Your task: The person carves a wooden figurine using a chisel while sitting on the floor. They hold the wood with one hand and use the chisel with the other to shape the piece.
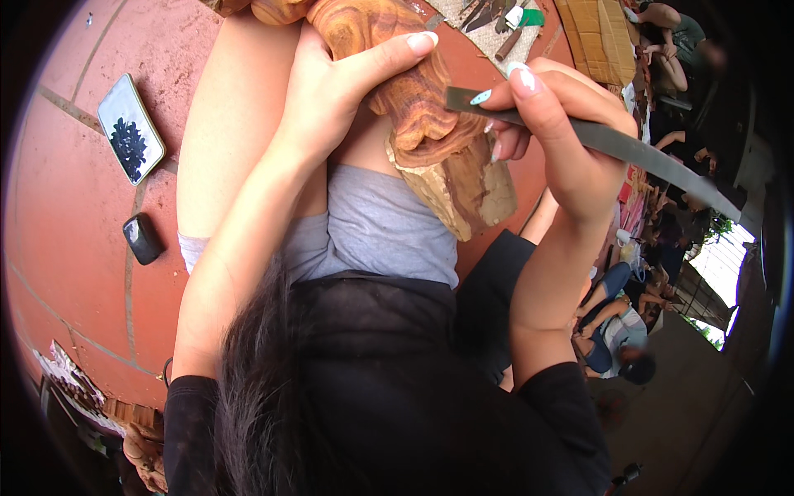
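Observation:
A carved wooden figure (405,95) with swirling brown grain lies across my lap. Its lower end is a rough, pale, uncarved block (463,194). My left hand (331,99) is wrapped round the carving, thumb stretched over the top. In my right hand (562,116) is a long, flat steel chisel (612,140), pinched near its front end between thumb and fingers. The chisel's square tip lies over the carving's right side; whether it touches the wood I cannot tell. The lower fingers of my right hand are close against the carving's side.
On the red tiled floor at left lie a phone (132,128) and a small black case (143,238). Several hand tools (488,16) rest on a pale mat ahead, beside cardboard (591,37). Other people (616,322) sit along the right. More carved wood (142,455) stands at lower left.

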Available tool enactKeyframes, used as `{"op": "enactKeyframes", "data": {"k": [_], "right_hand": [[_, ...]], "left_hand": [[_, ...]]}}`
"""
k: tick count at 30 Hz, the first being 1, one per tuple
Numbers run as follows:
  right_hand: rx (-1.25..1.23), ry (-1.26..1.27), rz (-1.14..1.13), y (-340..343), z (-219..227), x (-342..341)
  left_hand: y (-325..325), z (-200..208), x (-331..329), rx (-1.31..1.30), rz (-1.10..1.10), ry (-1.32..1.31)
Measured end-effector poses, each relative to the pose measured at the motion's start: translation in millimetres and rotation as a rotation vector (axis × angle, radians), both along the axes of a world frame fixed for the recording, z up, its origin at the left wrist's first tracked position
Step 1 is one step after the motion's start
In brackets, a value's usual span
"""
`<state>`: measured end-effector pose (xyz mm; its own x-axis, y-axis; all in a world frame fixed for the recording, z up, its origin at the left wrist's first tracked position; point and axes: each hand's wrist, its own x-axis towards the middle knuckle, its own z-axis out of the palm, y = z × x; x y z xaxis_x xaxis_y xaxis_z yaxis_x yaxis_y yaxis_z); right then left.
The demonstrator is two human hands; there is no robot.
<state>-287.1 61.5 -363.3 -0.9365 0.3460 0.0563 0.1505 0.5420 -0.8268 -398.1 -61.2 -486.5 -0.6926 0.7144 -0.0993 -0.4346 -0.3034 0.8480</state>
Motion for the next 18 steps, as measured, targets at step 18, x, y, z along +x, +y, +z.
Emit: {"op": "enactKeyframes", "data": {"k": [18], "right_hand": [[0.015, 0.057, 0.025, 1, -8, 3]], "left_hand": [[-8, -1, -4, -0.008, -0.003, 0.001]]}}
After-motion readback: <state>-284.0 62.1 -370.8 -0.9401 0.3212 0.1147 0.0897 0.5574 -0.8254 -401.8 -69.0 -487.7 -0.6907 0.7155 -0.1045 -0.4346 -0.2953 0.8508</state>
